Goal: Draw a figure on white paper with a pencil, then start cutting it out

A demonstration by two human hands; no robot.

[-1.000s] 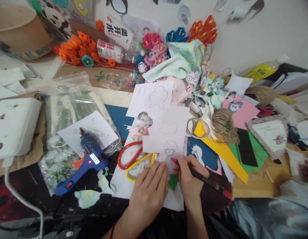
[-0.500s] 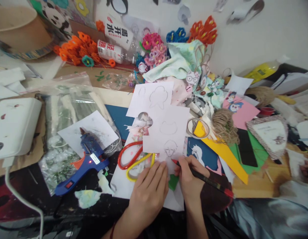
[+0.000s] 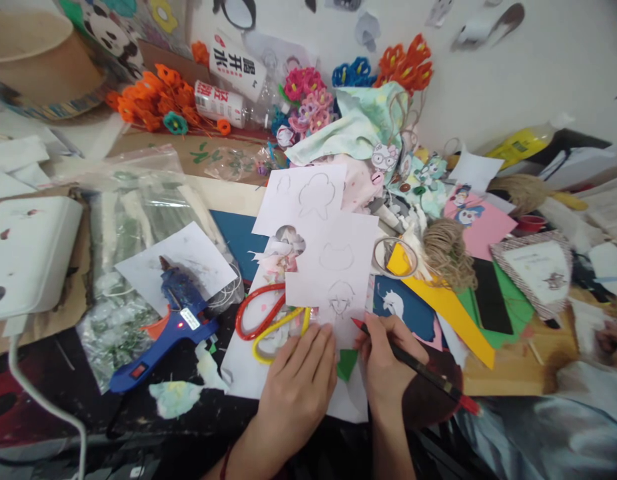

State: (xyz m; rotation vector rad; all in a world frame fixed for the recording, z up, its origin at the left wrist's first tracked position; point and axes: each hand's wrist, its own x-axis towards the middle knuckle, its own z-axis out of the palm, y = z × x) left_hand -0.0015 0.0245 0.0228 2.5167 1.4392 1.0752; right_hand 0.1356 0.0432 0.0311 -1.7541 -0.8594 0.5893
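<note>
Though near each other, left hand [image 3: 301,383] flat on paper [image 3: 311,287], right hand [image 3: 388,360] tight round red-tipped pen [image 3: 422,369].

Around the right hand [image 3: 391,367], gripping a slim black-and-red pencil [image 3: 431,373]
Ahead of the grip, a flat white paper sheet [image 3: 333,267] is lying; left of the grip, the left hand [image 3: 299,383] is resting on the sheet's near end. Farther left, a blue plastic glue gun [image 3: 178,297] is resting partly on a white paper piece [image 3: 211,260]. Right of the grip, a long yellow paper strip [image 3: 456,320] is lying; farther right, a black rectangular phone [image 3: 492,297] is resting on a green paper sheet [image 3: 518,313].
</note>
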